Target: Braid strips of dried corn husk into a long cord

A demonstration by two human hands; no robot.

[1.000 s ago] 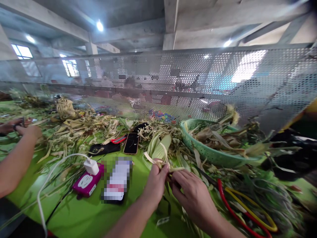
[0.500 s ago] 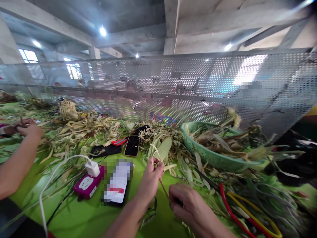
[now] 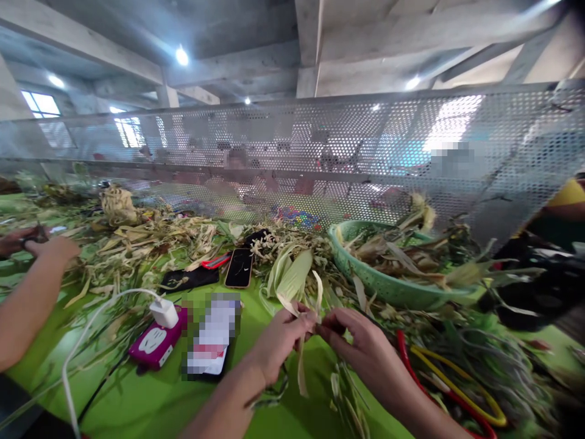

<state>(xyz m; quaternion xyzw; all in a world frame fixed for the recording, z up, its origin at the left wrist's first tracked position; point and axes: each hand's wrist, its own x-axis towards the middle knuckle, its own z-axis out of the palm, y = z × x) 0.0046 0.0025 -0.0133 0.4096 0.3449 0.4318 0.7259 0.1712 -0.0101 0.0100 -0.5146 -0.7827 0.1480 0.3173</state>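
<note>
- On a bright green tabletop [image 3: 150,402] strewn with corn husks, seen from the head camera, a person's left hand [image 3: 280,338] and right hand [image 3: 361,344] meet just in front of the chest, fingertips nearly touching.
- Both hands pinch a pale husk strip [image 3: 302,360]: the left grip is closed on its upper part, the right grip is closed on the same strip from the other side, and the loose end hangs down between the wrists.
- Just behind the hands lies a green corn ear [image 3: 292,277], still wrapped in leaves; to its right stands a green basket [image 3: 388,286] heaped with dry husks.
- Left of the hands lie a phone [image 3: 240,267], a pink power strip [image 3: 155,344] with a white charger [image 3: 163,313] plugged in, and a blurred object beside it.
- Red and yellow cords [image 3: 452,396] curl near the right forearm.
- At far left, another person's arm [image 3: 31,292] reaches over the husks.
- A perforated metal screen [image 3: 320,152] runs behind the tabletop.
</note>
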